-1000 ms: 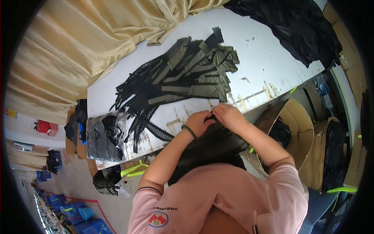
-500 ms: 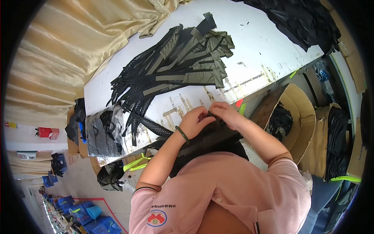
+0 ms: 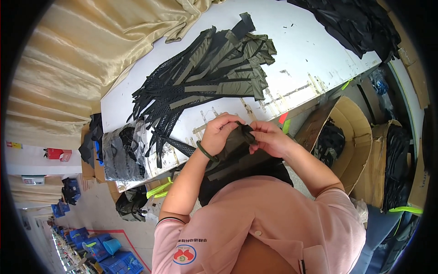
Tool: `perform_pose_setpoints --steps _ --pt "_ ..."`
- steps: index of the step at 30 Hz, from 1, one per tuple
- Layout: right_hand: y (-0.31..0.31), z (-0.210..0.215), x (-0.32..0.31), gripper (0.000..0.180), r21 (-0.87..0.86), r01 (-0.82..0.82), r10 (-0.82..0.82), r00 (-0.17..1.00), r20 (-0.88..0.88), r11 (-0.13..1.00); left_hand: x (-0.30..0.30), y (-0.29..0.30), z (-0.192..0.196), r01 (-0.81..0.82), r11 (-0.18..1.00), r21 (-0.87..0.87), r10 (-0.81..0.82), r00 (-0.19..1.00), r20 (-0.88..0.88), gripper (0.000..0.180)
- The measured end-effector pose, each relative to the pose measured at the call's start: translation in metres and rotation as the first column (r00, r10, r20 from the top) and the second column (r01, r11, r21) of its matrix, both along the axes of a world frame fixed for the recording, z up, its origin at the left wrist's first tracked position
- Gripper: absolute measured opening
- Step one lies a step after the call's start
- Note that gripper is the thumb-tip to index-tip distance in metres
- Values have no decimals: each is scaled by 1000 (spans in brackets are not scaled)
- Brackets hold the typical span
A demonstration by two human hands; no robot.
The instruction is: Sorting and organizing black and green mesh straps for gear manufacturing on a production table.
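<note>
Along the near edge of a white bench (image 3: 303,45) a person works with both hands, while a gold curtain (image 3: 68,59) drapes down at the far left side. On the bench's left half and middle lies a fanned pile of strips (image 3: 196,77), olive cloth ends toward the right edge, black mesh ends trailing toward the left; the shared direction looks deliberate, perhaps so each can be picked up the same way round. A black heap of material (image 3: 351,25) covers the far right corner, probably parked there out of the hands' way. Off the near edge, toward the right corner, a cardboard box (image 3: 358,132) stands open with dark items inside, seemingly within easy reach. At the near left corner sits a plastic-wrapped bundle (image 3: 121,153). Just off the near edge, in front of the person's body, is a dark fabric piece (image 3: 238,140); its lower end cannot be told from the dark cloth beneath. The left hand (image 3: 218,134) has its grip closed on the piece's upper left side, and the right hand (image 3: 272,139) pinches a bunched part just beside, likely to steady the cloth between them. A dark green bracelet (image 3: 206,153) rings the left wrist.
</note>
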State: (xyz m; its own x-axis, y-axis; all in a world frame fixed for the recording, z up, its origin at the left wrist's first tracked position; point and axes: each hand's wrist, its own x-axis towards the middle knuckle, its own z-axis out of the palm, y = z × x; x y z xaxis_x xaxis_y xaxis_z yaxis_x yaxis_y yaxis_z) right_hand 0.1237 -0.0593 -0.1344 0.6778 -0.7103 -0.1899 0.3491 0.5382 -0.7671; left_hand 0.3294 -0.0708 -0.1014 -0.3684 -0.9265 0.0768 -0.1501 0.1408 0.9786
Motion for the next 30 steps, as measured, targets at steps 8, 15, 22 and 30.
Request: perform_pose_setpoints --steps 8,15,22,30 --pt "-19 -11 -7 6 -709 239 -662 629 -408 664 -8 9 4 5 985 170 -18 997 78 19" --pt "-17 3 -11 13 -506 -84 -204 849 -488 858 1 3 5 62 877 477 -143 980 136 25" --pt "-23 27 -44 7 -229 296 -339 923 -180 927 53 28 -21 367 885 287 -458 795 398 33" --pt "-48 -22 -105 28 -235 -661 -280 39 -959 713 117 90 -36 354 660 663 -752 309 583 29"
